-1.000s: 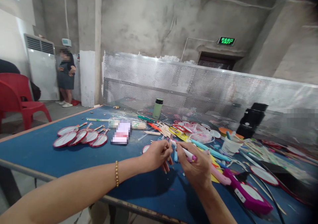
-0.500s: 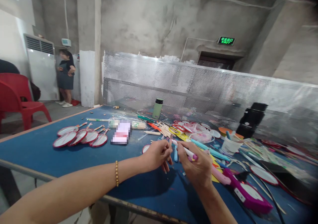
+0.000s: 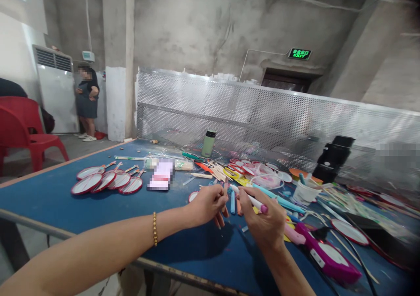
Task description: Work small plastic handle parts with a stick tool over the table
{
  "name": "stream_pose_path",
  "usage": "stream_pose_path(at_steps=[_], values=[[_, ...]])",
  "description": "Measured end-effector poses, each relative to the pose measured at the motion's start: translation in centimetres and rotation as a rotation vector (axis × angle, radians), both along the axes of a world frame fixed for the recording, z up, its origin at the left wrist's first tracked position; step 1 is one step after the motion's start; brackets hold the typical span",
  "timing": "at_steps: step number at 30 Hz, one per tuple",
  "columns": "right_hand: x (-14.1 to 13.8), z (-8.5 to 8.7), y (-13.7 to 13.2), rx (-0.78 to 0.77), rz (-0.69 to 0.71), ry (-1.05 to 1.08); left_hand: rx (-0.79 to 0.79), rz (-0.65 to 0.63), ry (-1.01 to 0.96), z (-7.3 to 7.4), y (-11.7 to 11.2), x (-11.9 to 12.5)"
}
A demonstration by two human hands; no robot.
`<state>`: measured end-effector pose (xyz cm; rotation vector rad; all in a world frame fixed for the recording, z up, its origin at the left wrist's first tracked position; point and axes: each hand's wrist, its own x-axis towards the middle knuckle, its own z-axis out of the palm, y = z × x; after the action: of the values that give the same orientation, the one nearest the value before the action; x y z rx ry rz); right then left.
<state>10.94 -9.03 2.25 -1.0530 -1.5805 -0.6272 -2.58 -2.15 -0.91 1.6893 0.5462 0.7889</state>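
My left hand [image 3: 207, 205] is closed in a pinch on a thin wooden stick [image 3: 225, 190] held upright above the blue table [image 3: 49, 195]. My right hand [image 3: 265, 223] is closed round a white marker pen with a pink cap [image 3: 250, 199], its tip pointing at the stick. The two hands are close together, almost touching at the fingertips. A gold bracelet [image 3: 154, 229] sits on my left forearm. A small round paper fan [image 3: 193, 195] lies partly hidden behind my left hand.
Several red-rimmed round fans [image 3: 106, 180] lie fanned out at the left. A green bottle [image 3: 208, 143], loose sticks, pens, a white cup [image 3: 304, 193] and a purple glue gun [image 3: 324, 254] crowd the right. A perforated metal screen [image 3: 262, 112] backs the table. A person stands far left by a red chair [image 3: 22, 132].
My right hand with the marker has shifted slightly right and away from the stick. My left hand has stayed put.
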Motion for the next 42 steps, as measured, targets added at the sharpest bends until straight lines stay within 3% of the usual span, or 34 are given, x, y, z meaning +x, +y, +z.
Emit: stream_pose_path(at_steps=[42], values=[[0.34, -0.3, -0.11, -0.08, 0.084, -0.011, 0.01, 0.019, 0.005, 0.33, -0.3, -0.08]])
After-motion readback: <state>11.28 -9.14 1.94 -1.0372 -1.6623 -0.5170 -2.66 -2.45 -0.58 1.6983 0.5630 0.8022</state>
